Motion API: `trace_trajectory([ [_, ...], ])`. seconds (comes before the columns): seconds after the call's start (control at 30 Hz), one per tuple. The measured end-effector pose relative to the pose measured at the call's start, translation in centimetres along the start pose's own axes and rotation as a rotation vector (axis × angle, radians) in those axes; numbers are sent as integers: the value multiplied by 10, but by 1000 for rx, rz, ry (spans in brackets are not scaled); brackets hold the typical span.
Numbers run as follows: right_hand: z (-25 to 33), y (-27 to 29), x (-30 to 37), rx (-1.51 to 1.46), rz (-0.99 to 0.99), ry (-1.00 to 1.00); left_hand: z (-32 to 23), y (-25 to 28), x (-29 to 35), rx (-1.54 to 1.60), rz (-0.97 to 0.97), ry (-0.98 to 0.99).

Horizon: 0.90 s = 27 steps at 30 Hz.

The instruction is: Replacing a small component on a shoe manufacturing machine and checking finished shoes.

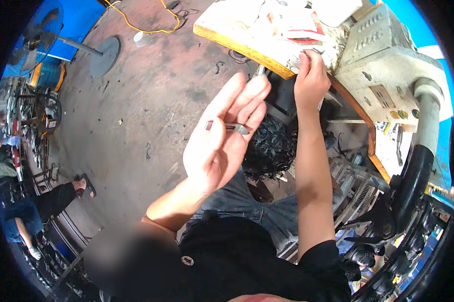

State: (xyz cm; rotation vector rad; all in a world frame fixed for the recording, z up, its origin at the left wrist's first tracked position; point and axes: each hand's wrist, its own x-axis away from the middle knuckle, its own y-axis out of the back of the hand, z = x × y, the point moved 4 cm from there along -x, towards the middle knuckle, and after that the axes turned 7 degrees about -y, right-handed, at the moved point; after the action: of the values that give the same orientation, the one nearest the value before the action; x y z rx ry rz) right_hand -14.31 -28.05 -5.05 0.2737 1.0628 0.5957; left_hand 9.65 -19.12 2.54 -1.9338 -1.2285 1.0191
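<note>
My left hand (222, 131) is raised palm up above my lap, its fingers stretched out. Across the palm, under the thumb, it holds a small metal blade-like tool (237, 129) with a dark reddish end. My right hand (312, 83) is at the edge of the white-topped table (247, 30), its fingers bent together at a small dark piece (316, 51). Whether the fingertips grip that piece or only touch it is hard to see. Below the table edge, between my hands, lies a heap of black scraps (271, 146).
A grey machine housing (388, 75) with a thick pipe (428, 110) stands at the right. A floor fan's round base (105, 56) and a yellow cable (146, 30) are at the far left. Another person (23, 221) works at the lower left. Metal racks (358, 196) stand by my right arm.
</note>
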Motion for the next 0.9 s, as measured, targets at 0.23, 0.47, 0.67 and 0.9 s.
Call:
trace_trajectory([
  [0.23, 7, 10, 0, -15, 73, 1, -9, -22, 9, -109, 46, -37],
  [0.47, 82, 105, 65, -490, 208, -564, -3, -34, 14, -211, 107, -103],
  [0.67, 146, 170, 96, -811, 328, -527, 2, -48, 31, -227, 138, -88],
  [0.9, 154, 196, 110, -759, 353, -775, 22, -59, 54, -389, 265, -62],
])
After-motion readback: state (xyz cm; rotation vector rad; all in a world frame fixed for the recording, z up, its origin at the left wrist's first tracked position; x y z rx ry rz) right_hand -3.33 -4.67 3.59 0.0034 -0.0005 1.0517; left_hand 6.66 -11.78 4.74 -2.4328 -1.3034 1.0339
